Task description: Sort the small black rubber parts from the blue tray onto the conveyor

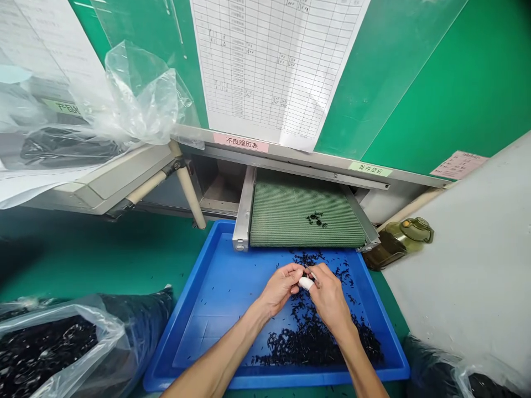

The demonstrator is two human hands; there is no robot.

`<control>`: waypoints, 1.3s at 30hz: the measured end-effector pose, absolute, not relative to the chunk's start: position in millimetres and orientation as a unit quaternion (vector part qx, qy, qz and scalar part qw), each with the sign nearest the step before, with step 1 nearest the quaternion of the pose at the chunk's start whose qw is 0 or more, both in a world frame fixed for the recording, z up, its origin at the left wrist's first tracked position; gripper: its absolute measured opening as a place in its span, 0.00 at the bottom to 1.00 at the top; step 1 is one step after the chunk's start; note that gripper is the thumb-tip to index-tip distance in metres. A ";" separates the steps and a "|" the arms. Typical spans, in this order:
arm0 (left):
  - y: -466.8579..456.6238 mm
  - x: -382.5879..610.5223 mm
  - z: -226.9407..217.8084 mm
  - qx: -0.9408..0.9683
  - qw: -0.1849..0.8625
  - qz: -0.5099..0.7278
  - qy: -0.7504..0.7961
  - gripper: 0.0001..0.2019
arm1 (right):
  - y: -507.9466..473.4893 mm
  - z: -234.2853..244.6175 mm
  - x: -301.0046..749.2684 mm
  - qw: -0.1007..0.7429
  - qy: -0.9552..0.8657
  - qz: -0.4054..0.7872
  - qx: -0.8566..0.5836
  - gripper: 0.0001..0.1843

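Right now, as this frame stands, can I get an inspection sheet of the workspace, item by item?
Surface: green table bearing a blue tray, set under the end of a green conveyor belt.
Things in hand: small black parts heaped in the tray's right half; stray parts lie on the belt.
Clutter: olive bottle tilted to the right of the belt; open bag of black parts lower left; clear plastic bag upper left.
Hands: left hand and right hand meet at the fingertips over the tray on a small dark piece; which one grips it cannot be told. One fingertip wears a white finger cover.
Cables: nothing seen.
Surroundings: green wall panel with a ruled paper chart.
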State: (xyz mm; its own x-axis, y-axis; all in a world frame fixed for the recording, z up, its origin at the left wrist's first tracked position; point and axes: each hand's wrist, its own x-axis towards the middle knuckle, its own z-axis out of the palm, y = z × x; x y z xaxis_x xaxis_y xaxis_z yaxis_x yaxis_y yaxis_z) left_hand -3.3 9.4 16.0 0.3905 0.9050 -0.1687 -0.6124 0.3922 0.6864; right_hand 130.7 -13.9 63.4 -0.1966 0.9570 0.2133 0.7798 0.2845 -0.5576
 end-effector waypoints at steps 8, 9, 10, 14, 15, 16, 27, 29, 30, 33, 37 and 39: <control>12.1 -1.8 11.5 0.236 0.788 0.486 0.295 0.16 | -26.7 52.9 151.2 0.212 -0.788 0.078 -0.573 0.26; 12.2 -1.6 11.4 0.236 0.787 0.487 0.295 0.16 | -27.4 52.1 152.6 0.204 -0.794 0.062 -0.569 0.26; 12.1 -1.4 11.4 0.237 0.786 0.488 0.296 0.16 | -27.9 51.9 153.5 0.196 -0.801 0.051 -0.563 0.25; 11.0 -1.0 11.4 0.246 0.785 0.482 0.300 0.15 | -28.4 55.7 152.8 0.178 -0.812 0.016 -0.556 0.25; 10.7 -0.9 11.4 0.249 0.786 0.479 0.301 0.15 | -28.2 57.2 152.1 0.172 -0.812 0.010 -0.557 0.25; 10.5 -0.8 11.5 0.252 0.786 0.478 0.302 0.16 | -27.9 58.6 151.5 0.165 -0.814 0.007 -0.557 0.25; 9.2 -0.8 12.0 0.293 0.769 0.465 0.326 0.18 | -20.6 63.6 153.6 0.105 -0.831 -0.033 -0.545 0.20; 9.1 -0.6 11.4 0.292 0.771 0.466 0.322 0.18 | -19.8 63.3 155.9 0.114 -0.839 -0.019 -0.532 0.22; 9.2 -0.5 10.9 0.290 0.772 0.467 0.318 0.18 | -19.6 63.2 157.0 0.118 -0.842 -0.010 -0.527 0.22; 9.5 -0.3 8.9 0.291 0.775 0.466 0.313 0.17 | -19.5 62.9 159.2 0.115 -0.843 -0.003 -0.525 0.22; 9.0 -0.4 9.0 0.296 0.773 0.463 0.318 0.18 | -18.6 64.1 159.8 0.091 -0.847 -0.017 -0.524 0.21; 8.6 -0.6 10.3 0.293 0.775 0.462 0.318 0.18 | -17.8 65.2 159.9 0.087 -0.853 -0.015 -0.514 0.21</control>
